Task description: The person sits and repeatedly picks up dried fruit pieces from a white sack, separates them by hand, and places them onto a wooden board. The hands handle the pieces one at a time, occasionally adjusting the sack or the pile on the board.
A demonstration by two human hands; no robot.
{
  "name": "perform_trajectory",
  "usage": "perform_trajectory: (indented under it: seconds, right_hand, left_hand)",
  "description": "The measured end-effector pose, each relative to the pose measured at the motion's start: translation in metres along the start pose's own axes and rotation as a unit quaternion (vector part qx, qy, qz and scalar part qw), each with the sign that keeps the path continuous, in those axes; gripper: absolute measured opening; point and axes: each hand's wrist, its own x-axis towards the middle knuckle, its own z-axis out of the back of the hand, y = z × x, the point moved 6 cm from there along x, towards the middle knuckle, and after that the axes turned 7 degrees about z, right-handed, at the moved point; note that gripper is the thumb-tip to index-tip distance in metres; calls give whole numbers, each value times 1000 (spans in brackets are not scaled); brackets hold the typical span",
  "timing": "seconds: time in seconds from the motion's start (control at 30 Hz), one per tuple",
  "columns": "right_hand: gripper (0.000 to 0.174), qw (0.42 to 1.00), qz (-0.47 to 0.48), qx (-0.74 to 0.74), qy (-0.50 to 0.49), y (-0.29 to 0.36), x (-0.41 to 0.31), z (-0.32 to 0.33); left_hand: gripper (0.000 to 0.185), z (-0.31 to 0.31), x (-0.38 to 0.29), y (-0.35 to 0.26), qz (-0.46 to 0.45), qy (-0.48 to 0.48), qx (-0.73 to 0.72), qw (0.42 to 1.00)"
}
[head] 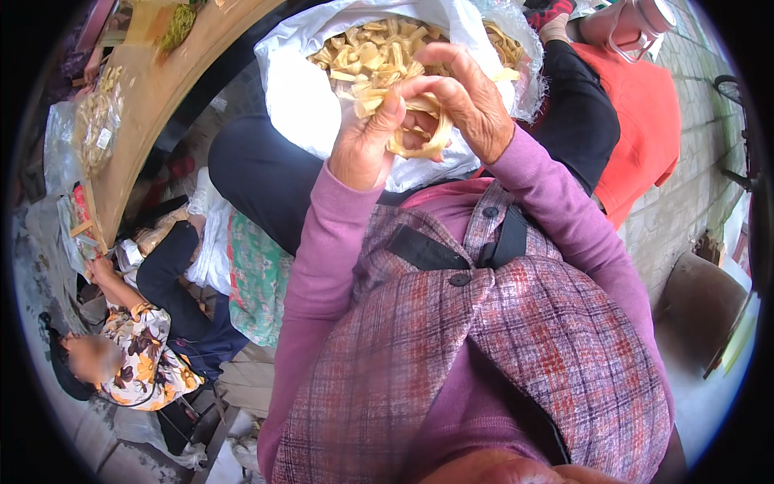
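My left hand (369, 136) holds a ring-shaped coil of pale yellow, flat strip (436, 142), its thumb pressing a folded part of the strip. Some of its fingers show through the ring. From the other side, my right hand (481, 109) bends over the coil, and a fingertip meets the strip beside the left thumb. The right thumb is hidden. Just beyond both hands, a white woven sack (299, 85) lies open over my lap. Inside it is a heap of pale yellow knotted strip pieces (369, 51). More looped strip (505, 45) sits at the sack's right side.
A curved wooden board (163, 66) edges the left, with a clear bag of strip pieces (94, 136) on it. A seated person in a flowered shirt (142, 357) works below it. Right are an orange cloth (641, 121), a pink lidded cup (623, 27) and a brown seat (695, 308).
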Motion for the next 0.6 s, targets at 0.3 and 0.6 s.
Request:
perform_trajectory:
  seconds: [0.3,0.6]
  right_hand:
    - [44,992,-101,44,58,-11,-15,13]
    - [37,987,-153,-12,37,-13,-12,32]
  left_hand:
    - [50,-1,4,16,82,78,-305,945]
    - [44,21,13,1,27,80,-403,911]
